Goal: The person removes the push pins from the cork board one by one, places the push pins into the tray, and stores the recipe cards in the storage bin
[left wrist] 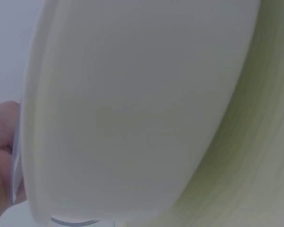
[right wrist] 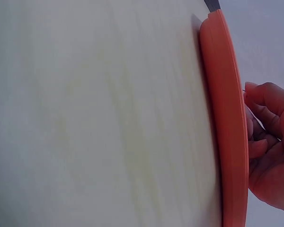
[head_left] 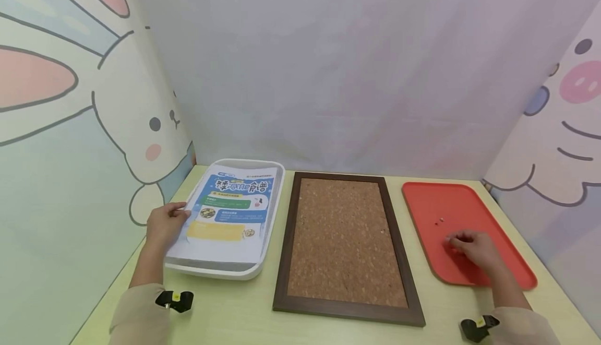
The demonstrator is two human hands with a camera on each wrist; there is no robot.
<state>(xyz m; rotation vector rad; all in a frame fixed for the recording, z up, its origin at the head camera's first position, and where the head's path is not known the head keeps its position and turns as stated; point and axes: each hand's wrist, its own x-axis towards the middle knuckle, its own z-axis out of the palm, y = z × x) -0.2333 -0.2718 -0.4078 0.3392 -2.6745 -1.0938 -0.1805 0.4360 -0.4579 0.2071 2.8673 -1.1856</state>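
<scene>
A white tray (head_left: 255, 271) on the left holds printed paper sheets (head_left: 225, 248), the top one a colourful poster. At the sheets' left edge, my left hand (head_left: 165, 226) pinches the paper between thumb and fingers; the left wrist view shows this hand (left wrist: 4, 151) partly hidden behind the tray wall. Over a red tray (head_left: 497, 230) on the right, my right hand (head_left: 476, 248) has its fingers curled, thumb and index together. A thin tip, apparently of a pin (right wrist: 244, 91), shows at the fingertips of this hand (right wrist: 274, 137). Tiny pins (head_left: 441, 220) lie farther back on the red tray.
Between the two trays lies a cork board (head_left: 347, 240) in a dark brown frame (head_left: 347, 309), flat on the pale wooden table (head_left: 225, 308). A plain curtain (head_left: 328, 73) closes off the back, and cartoon-printed panels (head_left: 141, 89) stand at the sides.
</scene>
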